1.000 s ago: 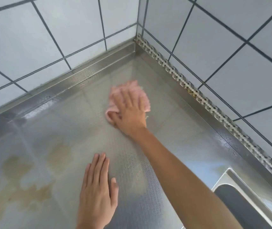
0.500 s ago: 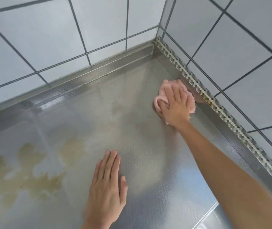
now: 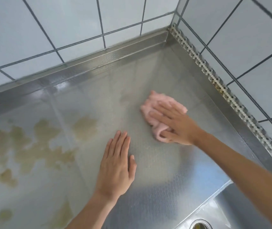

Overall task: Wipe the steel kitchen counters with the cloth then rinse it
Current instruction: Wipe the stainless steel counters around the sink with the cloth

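Observation:
The textured steel counter runs into a tiled corner. A crumpled pink cloth lies on it right of centre. My right hand presses down on the cloth with straight fingers, and a fold of cloth sits by the thumb. My left hand rests flat on the bare steel, a little nearer and to the left of the cloth. Yellow-brown stains spread over the left part of the counter, apart from both hands.
White tiled walls meet at the far corner. A perforated metal strip runs along the right wall edge. The sink basin with its drain shows at the bottom right.
My right hand has slid the cloth away from the right wall strip, toward me and the counter's middle. My left hand stays flat in the same spot.

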